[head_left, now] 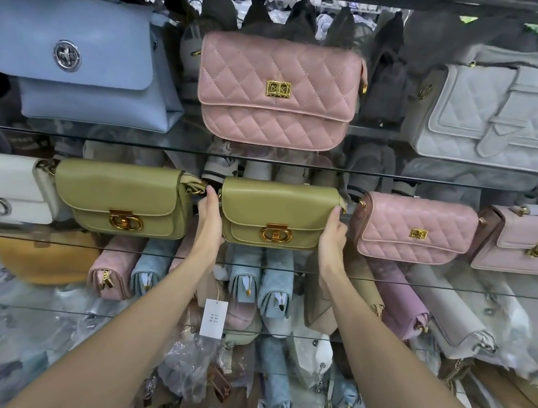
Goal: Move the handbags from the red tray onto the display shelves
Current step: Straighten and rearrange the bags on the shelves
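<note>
2 grips at work: left grip (210,213) and right grip (333,237) each clasp one end of the olive handbag (280,211). It sits on the middle glass shelf (456,278), between its olive twin (122,197) and a pink quilted bag (415,229). Looks like the placing step. Next up: square it, then let go. The white hang tag (213,317) has print too small to read.

My only view comes from the wide-angle camera on my head. It faces forward and a little downward, square onto the clear glass display shelves (393,177), close up. My forearms (140,322) enter from the bottom edge. The olive-green leather flap handbag with a gold clasp (276,211) sits mid-frame, and the shelf edges bow.
</note>
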